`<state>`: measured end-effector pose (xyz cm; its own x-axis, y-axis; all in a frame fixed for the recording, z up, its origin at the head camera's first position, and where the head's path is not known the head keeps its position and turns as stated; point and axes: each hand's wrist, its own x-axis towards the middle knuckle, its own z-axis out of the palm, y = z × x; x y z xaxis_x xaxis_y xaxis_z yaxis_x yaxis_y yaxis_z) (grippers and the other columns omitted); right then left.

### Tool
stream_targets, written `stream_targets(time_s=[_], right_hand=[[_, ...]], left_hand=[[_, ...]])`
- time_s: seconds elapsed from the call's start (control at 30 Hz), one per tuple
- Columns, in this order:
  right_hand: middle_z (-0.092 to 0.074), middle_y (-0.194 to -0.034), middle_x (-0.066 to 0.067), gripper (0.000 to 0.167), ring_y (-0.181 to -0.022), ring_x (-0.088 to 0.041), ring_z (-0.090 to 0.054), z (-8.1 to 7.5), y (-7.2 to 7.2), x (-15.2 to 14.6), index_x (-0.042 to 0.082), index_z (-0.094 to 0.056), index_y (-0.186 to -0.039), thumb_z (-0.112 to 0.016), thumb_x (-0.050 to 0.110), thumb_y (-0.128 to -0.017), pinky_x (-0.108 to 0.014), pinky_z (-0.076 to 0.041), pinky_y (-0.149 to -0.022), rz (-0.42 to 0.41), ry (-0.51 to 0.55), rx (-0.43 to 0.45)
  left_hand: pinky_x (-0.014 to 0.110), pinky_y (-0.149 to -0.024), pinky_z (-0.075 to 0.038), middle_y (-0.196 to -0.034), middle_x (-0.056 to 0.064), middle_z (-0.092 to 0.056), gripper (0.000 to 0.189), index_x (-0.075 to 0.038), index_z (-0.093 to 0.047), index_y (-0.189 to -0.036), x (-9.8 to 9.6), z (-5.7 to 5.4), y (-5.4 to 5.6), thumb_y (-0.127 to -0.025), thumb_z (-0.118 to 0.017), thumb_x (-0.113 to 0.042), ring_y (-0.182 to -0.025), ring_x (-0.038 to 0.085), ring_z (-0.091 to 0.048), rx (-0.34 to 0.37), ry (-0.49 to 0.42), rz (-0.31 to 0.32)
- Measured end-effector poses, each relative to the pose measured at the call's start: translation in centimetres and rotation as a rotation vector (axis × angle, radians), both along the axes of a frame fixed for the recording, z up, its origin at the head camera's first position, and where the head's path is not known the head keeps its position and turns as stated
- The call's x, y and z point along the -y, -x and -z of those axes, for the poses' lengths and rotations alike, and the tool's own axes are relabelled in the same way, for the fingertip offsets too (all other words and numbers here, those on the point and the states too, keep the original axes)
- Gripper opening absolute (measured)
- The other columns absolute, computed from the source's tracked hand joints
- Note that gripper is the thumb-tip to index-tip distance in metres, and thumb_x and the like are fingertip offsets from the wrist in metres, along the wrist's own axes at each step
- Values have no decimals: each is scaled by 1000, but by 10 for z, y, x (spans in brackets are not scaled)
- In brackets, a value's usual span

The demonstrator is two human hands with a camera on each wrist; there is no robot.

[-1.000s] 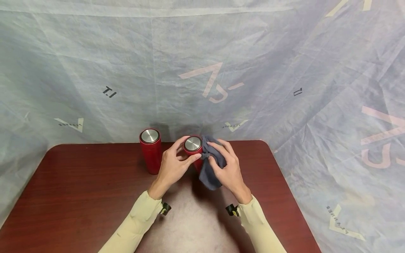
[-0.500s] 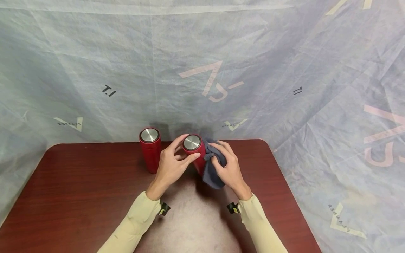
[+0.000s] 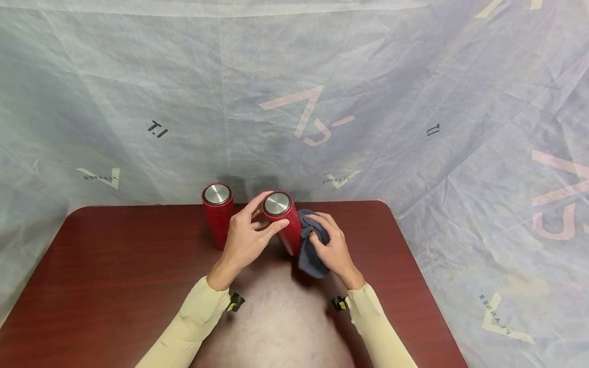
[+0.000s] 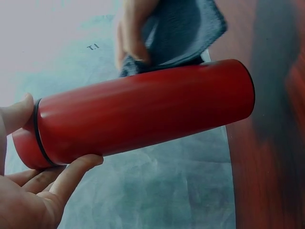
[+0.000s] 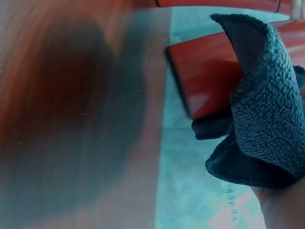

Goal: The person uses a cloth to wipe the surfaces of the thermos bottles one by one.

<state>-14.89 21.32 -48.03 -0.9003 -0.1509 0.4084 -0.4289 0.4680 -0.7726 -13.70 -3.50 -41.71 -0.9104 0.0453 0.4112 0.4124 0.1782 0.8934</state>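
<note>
My left hand (image 3: 245, 239) grips a red thermos (image 3: 288, 232) around its lid end, thumb on the near side and fingers behind. The thermos leans, its brushed steel lid top facing up, and in the left wrist view its whole red side (image 4: 147, 114) shows, with a black ring below the lid. My right hand (image 3: 335, 249) holds a dark blue-grey cloth (image 3: 314, 255) against the right side of the thermos. In the right wrist view the bunched cloth (image 5: 267, 100) wraps over the body near the base and hides most of the hand.
A second red thermos (image 3: 218, 220) stands upright to the left of my left hand. The dark reddish wooden table (image 3: 129, 266) ends at the back against a grey fabric sheet (image 3: 184, 102), which also hangs along both sides.
The cloth and my right hand have slid down along the thermos, leaving more of its red side bare. The lid end has shifted slightly left with my left hand.
</note>
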Motion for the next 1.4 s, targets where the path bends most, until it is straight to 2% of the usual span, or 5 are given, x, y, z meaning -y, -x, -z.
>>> stream_targets(time_s=[0.17, 0.57, 0.77, 1.03, 1.4], right_hand=[[-62, -145, 0, 45, -133, -21, -60, 11, -2, -5, 21, -72, -137, -70, 1, -98, -28, -46, -109, 19, -21, 33], [-63, -143, 1, 45, -132, -19, -59, 24, -5, -13, 22, -71, -139, -67, 5, -98, -38, -47, -110, 33, -25, 116], [-63, -143, 1, 44, -133, -19, -60, 24, -4, -14, 23, -71, -139, -69, 5, -99, -39, -46, -112, 28, -23, 94], [-64, -143, -11, 43, -133, -30, -61, 6, -13, -5, 12, -71, -138, -71, -2, -98, -26, -43, -111, 18, -1, 31], [-62, -145, 1, 45, -132, -20, -60, -15, -14, 4, 23, -70, -140, -72, 7, -98, -31, -49, -109, -2, 22, -92]], left_hand=[[42, -91, -63, -132, 0, -73, 72, -20, -62, -151, 2, -4, -3, -86, -94, -24, -120, 19, -72, 1, 3, 0], [37, -90, -63, -130, -3, -74, 72, -21, -63, -150, 4, -12, -8, -86, -94, -25, -119, 15, -72, -6, -18, 6], [39, -93, -63, -133, -2, -73, 72, -22, -62, -151, 5, -15, -5, -87, -94, -26, -122, 14, -71, -19, 9, 47], [39, -92, -63, -134, -1, -72, 73, -18, -61, -152, 5, -16, 3, -87, -93, -28, -123, 16, -70, -1, 38, 70], [43, -92, -63, -131, 0, -74, 75, -22, -62, -152, 3, -16, 7, -85, -95, -26, -118, 15, -71, 39, 16, 118]])
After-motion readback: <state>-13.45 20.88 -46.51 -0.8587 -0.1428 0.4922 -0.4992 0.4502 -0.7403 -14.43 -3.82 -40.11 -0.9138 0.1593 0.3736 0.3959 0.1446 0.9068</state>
